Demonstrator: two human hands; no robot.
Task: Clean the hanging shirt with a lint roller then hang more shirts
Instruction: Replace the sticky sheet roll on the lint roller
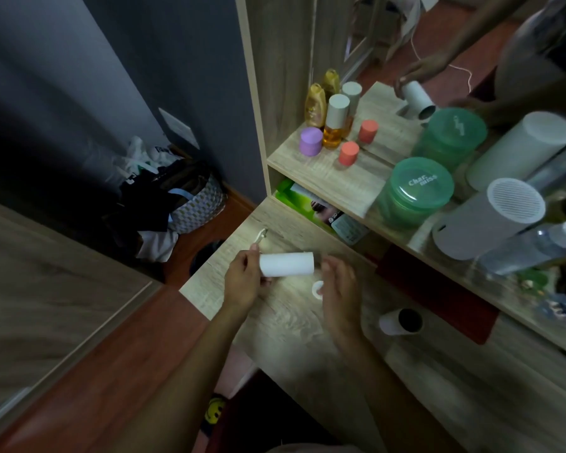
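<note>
Left hand (pixel 242 282) grasps the roller (pixel 287 263) by its left end; right hand (pixel 339 289) released. Light, stiff, sticky: hold the ends.

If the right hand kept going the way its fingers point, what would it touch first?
Most likely the white lint roller held in the left hand: the right hand points its open fingers toward the roller's right end, though depth is unclear.

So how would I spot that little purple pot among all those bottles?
Find the wooden shelf beside the mirror. At its left end, bottles cluster; the purple pot stands nearest the edge, left of the amber bottle. It is the only lilac thing there, squat and round.
</note>
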